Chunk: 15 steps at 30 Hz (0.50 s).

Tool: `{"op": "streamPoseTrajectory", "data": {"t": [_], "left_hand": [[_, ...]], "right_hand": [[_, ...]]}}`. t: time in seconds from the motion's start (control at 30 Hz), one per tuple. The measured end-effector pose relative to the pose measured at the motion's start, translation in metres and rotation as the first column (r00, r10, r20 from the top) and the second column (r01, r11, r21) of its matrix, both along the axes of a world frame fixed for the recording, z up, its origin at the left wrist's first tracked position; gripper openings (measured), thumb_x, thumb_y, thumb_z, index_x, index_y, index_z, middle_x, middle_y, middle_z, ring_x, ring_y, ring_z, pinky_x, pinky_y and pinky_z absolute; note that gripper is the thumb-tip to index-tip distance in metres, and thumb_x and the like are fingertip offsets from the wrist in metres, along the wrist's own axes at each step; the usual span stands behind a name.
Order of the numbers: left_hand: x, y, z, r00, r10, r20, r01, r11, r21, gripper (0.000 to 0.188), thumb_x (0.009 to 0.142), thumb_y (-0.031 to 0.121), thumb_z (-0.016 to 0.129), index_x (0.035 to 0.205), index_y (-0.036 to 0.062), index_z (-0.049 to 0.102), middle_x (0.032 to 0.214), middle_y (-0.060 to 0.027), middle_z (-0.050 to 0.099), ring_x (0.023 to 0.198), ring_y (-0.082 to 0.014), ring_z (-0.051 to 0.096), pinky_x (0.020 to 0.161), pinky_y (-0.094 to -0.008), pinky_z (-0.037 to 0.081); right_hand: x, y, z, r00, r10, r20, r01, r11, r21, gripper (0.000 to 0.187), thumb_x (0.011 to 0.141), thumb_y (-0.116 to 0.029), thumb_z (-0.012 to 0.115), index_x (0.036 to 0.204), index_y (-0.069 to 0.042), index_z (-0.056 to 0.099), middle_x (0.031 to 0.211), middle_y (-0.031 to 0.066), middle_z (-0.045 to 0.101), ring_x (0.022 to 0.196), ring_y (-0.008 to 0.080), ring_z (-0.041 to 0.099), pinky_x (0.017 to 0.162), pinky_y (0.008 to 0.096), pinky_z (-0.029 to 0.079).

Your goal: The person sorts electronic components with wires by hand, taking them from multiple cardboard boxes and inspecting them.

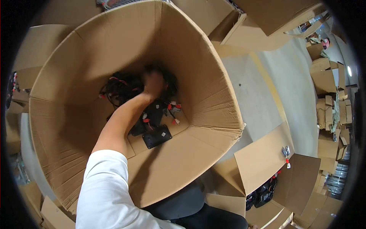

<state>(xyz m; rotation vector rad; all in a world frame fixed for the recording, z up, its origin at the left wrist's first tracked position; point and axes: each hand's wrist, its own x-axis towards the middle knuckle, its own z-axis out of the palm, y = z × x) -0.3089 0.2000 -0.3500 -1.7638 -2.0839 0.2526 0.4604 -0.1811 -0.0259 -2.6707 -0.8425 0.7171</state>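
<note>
Our blk wired modules (152, 113), heaped loose at btm of a lg cardboard box (175, 164).
We see one rect. blk plate (154, 140) at the near edge of the heap, skewed, w/ a sm wht sticker (163, 134); red/wht connectors (175, 121) stick out R; far end's dark, hard to tell.

Pale grey floor (301, 84), yellow stripe (269, 84) running along it, small dark spot (239, 84) left of stripe. Along floor's right edge, row of brown cartons (324, 82), some with flaps up; pale green sheeting (336, 114) among them, small pink item (325, 43) near row's upper end. White light (349, 71) beyond. At floor's upper edge, open carton (253, 36). Shiny stack (337, 185) lower right, contents unclear.
</note>
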Motion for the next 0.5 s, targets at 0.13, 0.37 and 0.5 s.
{"op": "streamPoseTrajectory", "data": {"t": [0.13, 0.37, 0.5], "left_hand": [[0.01, 0.014, -0.001, 0.999, -0.032, -0.013, 0.031, 0.998, -0.056, 0.038, 0.086, 0.021, 0.058, 0.12, 0.0043, 0.058, 0.118, -0.0143, 0.057, 0.116, -0.033, 0.048, 0.095, -0.0602, 0.041], [-0.039, -0.033, 0.082, 0.801, 0.046, 0.597, -0.04, 0.999, -0.023, 0.059, 0.066, 0.015, 0.076, 0.119, 0.0016, 0.054, 0.114, -0.0169, 0.06, 0.112, -0.036, 0.055, 0.09, -0.0434, 0.051], [-0.052, -0.103, 0.243, -0.128, 0.039, 0.991, 0.096, 0.995, -0.027, 0.045, 0.065, 0.008, 0.077, 0.106, 0.0005, 0.059, 0.097, -0.0034, 0.065, 0.092, -0.0123, 0.059, 0.089, -0.0285, 0.047]], "right_hand": [[0.007, -0.011, 0.015, 0.999, -0.013, 0.05, 0.017, 0.997, -0.078, 0.031, 0.097, -0.029, 0.058, 0.099, -0.002, 0.074, 0.082, 0.0043, 0.068, 0.069, 0.0125, 0.059, 0.061, 0.0274, 0.049], [0.027, 0.008, 0.003, 0.972, 0.202, 0.123, -0.217, 0.968, 0.126, 0.027, 0.095, -0.024, 0.063, 0.102, 0.002, 0.066, 0.082, 0.0027, 0.061, 0.077, 0.0115, 0.056, 0.07, 0.0272, 0.049], [-0.049, 0.074, 0.015, 0.967, 0.225, -0.121, -0.177, 0.931, 0.32, 0.034, 0.093, -0.018, 0.063, 0.117, 0.007, 0.06, 0.108, 0.0154, 0.066, 0.095, 0.0213, 0.063, 0.085, 0.0335, 0.051]]}}
